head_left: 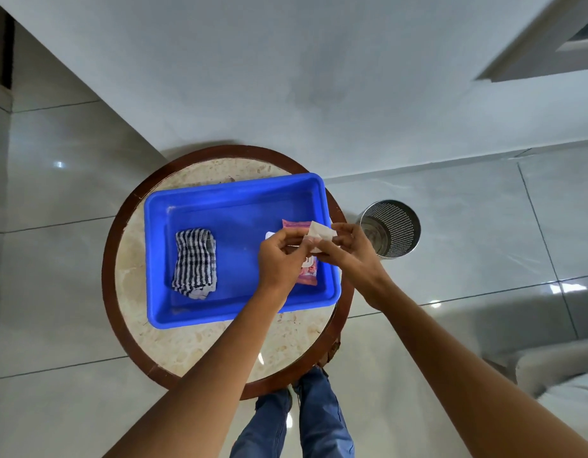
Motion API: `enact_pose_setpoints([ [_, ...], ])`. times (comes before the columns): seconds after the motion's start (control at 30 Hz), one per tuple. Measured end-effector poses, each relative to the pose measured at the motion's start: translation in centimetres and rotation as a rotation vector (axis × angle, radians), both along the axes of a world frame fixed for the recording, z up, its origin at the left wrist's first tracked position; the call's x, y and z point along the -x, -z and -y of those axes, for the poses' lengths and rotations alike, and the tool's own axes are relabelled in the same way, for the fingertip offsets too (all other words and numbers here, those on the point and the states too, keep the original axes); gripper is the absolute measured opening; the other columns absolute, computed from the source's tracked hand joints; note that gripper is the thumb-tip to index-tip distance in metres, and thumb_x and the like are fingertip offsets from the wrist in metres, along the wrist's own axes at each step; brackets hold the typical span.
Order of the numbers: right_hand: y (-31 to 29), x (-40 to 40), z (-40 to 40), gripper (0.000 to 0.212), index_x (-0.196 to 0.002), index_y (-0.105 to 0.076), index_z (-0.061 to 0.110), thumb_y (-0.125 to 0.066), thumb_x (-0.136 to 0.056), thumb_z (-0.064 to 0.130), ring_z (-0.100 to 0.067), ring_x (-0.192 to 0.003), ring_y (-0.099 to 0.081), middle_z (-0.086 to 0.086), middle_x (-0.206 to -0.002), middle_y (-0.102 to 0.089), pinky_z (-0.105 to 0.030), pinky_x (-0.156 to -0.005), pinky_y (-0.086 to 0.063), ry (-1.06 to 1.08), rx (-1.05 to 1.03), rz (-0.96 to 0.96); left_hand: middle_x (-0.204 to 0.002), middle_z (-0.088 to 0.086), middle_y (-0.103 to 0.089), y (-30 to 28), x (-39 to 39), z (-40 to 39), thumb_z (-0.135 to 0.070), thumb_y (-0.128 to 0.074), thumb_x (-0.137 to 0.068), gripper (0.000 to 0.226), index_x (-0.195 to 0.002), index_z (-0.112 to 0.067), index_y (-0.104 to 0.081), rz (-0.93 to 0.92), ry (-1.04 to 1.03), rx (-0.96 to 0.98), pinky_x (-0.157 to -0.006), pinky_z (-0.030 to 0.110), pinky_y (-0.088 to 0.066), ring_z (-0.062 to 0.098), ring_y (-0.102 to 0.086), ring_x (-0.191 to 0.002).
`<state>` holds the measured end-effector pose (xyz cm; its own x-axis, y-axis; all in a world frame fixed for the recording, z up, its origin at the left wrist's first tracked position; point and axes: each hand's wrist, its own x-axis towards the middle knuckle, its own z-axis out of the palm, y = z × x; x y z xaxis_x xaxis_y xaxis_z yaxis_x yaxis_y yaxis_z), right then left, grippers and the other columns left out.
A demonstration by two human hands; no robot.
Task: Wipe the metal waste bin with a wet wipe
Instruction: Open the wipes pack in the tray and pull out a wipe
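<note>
A perforated metal waste bin (393, 228) stands upright on the tiled floor to the right of a round table. Over the right end of a blue tray (233, 196), my left hand (279, 256) and my right hand (347, 249) both pinch a small white wet wipe (320, 233) between their fingertips. Below the hands, a pink wipes packet (307, 274) lies in the tray, partly hidden by them. The bin is about a hand's width right of my right hand.
A folded black-and-white checked cloth (195, 262) lies in the tray's left half. The round marble-topped table (193, 345) has a dark wooden rim. A white wall stands behind it, and pale furniture (557, 368) sits at lower right. My legs in jeans (299, 424) are below the table.
</note>
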<state>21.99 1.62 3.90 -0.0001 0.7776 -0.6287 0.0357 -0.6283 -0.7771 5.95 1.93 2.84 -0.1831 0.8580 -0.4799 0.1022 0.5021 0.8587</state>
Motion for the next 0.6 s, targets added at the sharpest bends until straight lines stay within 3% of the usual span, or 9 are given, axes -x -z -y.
enact_pose_setpoints([
  [0.13,0.9,0.9,1.0,0.039,-0.138,-0.069,0.003,-0.079,-0.104,0.02,-0.033,-0.115,-0.084,-0.019,-0.124,-0.083,-0.039,-0.099,-0.069,0.171,0.064,-0.071,-0.104,0.004,-0.084,0.4,1.1,0.6,-0.025,-0.078,-0.099,0.016,-0.11,-0.014,-0.082,0.014,0.049,0.002,-0.082,0.032,-0.069,0.017,-0.081,-0.096],
  [0.23,1.2,0.7,1.9,0.024,-0.125,-0.076,0.006,-0.079,-0.103,0.015,-0.028,-0.115,-0.084,-0.017,-0.124,-0.084,-0.026,-0.084,-0.069,0.218,0.106,-0.127,-0.102,0.007,-0.081,1.1,3.0,0.8,-0.026,-0.073,-0.102,0.019,-0.105,-0.009,-0.081,-0.265,-0.096,-0.096,-0.076,0.025,-0.065,0.004,-0.075,-0.085],
  [0.33,1.1,0.2,3.2,0.029,-0.129,-0.073,-0.001,-0.077,-0.104,0.013,-0.014,-0.096,-0.087,-0.013,-0.116,-0.084,-0.022,-0.076,-0.068,0.313,0.129,-0.157,-0.129,0.016,-0.069,2.0,4.8,0.7,-0.019,-0.07,-0.103,0.029,-0.127,-0.004,-0.074,-0.397,-0.172,0.045,-0.098,0.045,-0.058,0.027,-0.069,-0.113],
  [0.4,1.1,-0.5,4.3,0.024,-0.126,-0.074,0.002,-0.076,-0.104,0.013,-0.013,-0.093,-0.085,-0.014,-0.115,-0.083,-0.027,-0.079,-0.07,0.394,0.157,-0.149,-0.136,0.016,-0.068,2.6,5.0,1.1,-0.018,-0.066,-0.105,0.035,-0.136,-0.002,-0.068,-0.346,-0.077,0.192,-0.093,0.033,-0.056,0.033,-0.067,-0.123],
  [0.5,1.3,-1.9,5.6,0.022,-0.126,-0.074,0.008,-0.074,-0.106,0.016,-0.027,-0.11,-0.082,-0.017,-0.122,-0.083,-0.032,-0.088,-0.068,0.483,0.197,-0.092,-0.12,0.016,-0.077,2.7,4.4,1.8,-0.013,-0.063,-0.106,0.024,-0.124,-0.001,-0.074,-0.365,0.016,0.094,-0.065,0.004,-0.047,0.029,-0.072,-0.108],
  [0.6,1.4,-3.7,7.0,0.019,-0.124,-0.074,0.007,-0.071,-0.108,0.016,-0.031,-0.114,-0.082,-0.018,-0.124,-0.083,-0.03,-0.088,-0.067,0.539,0.207,-0.062,-0.117,0.014,-0.077,2.1,3.2,2.1,-0.016,-0.063,-0.107,0.024,-0.124,-0.002,-0.075,-0.424,0.096,-0.015,-0.068,0.005,-0.048,0.026,-0.073,-0.105],
])
